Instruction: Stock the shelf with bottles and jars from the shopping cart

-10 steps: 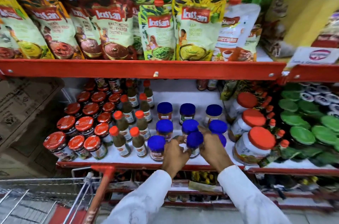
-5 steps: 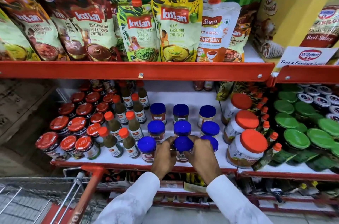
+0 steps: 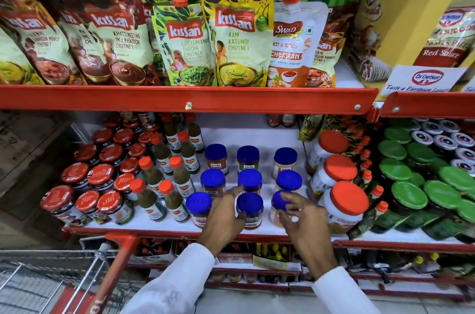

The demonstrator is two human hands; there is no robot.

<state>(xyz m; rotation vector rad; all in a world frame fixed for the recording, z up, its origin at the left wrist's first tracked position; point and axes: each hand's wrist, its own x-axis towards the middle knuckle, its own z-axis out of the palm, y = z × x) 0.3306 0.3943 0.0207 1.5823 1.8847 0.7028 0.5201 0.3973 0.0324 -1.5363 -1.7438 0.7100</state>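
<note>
Blue-lidded jars stand in three rows on the white middle shelf [image 3: 159, 222]. My left hand [image 3: 225, 221] grips the left side of the front middle blue-lidded jar [image 3: 249, 207], which stands upright on the shelf. My right hand [image 3: 304, 223] curls round the front right blue-lidded jar [image 3: 279, 202], with fingers on its lid and side. The front left jar [image 3: 198, 207] stands untouched beside my left hand. The shopping cart [image 3: 38, 277], with its red handle [image 3: 115, 270], sits at the lower left; its contents are hidden.
Green sauce bottles with orange caps [image 3: 149, 198] and red-lidded jars [image 3: 88, 202] fill the shelf's left side. Big orange-lidded white jars [image 3: 347, 200] and green-lidded jars [image 3: 408, 195] stand to the right. Chutney pouches [image 3: 239, 41] hang over the red shelf rail [image 3: 180, 100] above.
Both hands were together on the front middle jar. My right hand has moved right to the front right jar, while my left hand stays on the middle one. The view has shifted slightly.
</note>
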